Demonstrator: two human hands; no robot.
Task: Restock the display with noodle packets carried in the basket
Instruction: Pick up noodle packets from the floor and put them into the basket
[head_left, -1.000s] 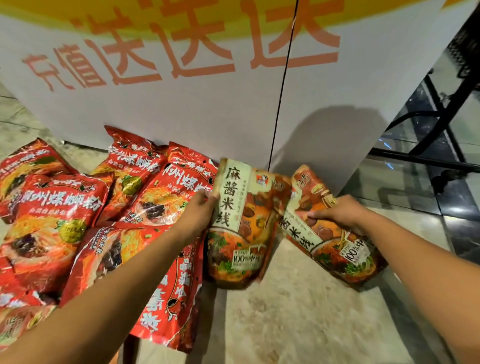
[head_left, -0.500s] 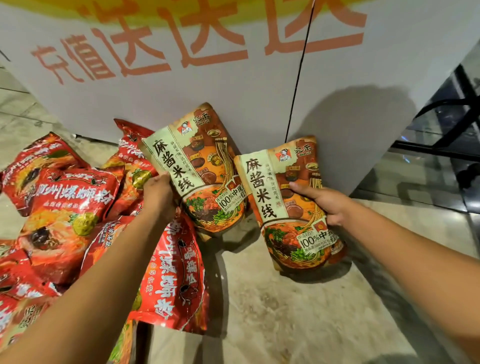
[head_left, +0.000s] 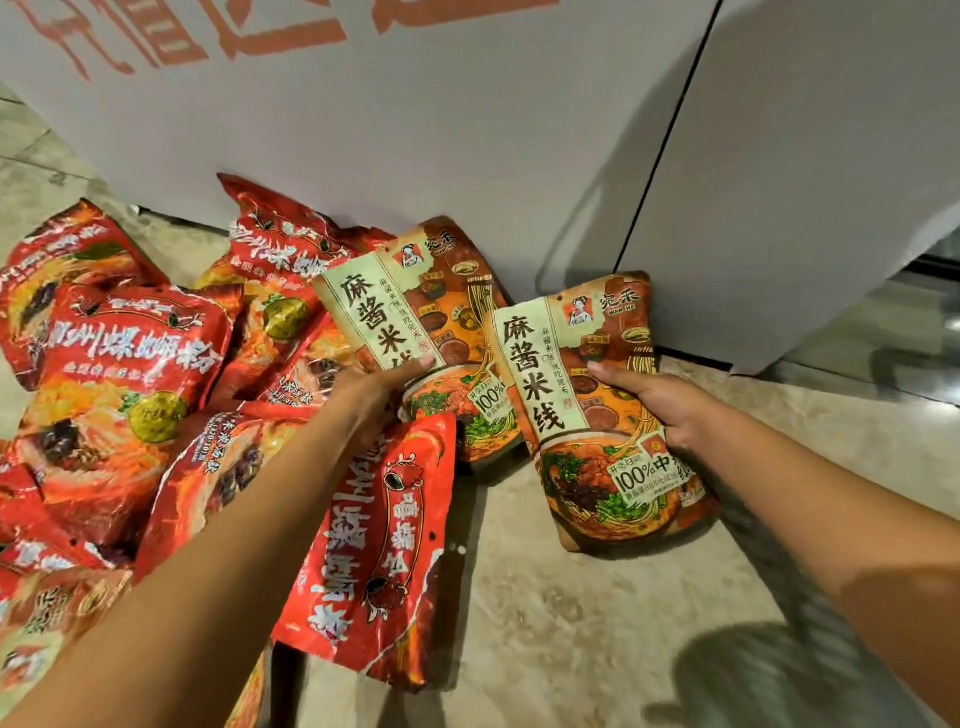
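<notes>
Two brown-and-orange noodle packets stand side by side against the white sign board. My left hand (head_left: 371, 395) grips the left packet (head_left: 415, 317) by its lower left edge, thumb on the front. My right hand (head_left: 654, 405) grips the right packet (head_left: 582, 415) at its right side, thumb across the front. The right packet's bottom rests on the beige display surface (head_left: 571, 623). The left packet leans back over the red packets. No basket is in view.
Several red noodle packets (head_left: 124, 374) lie heaped at the left, one (head_left: 384, 551) overlapping the front edge. The white sign board (head_left: 467, 156) with orange characters stands behind. A dark seam (head_left: 670, 156) splits it. Glossy floor (head_left: 893, 332) shows at the right.
Both packets have come down and back from mid-air to stand against the board, the right one now resting on the surface. The view has tilted downward.
</notes>
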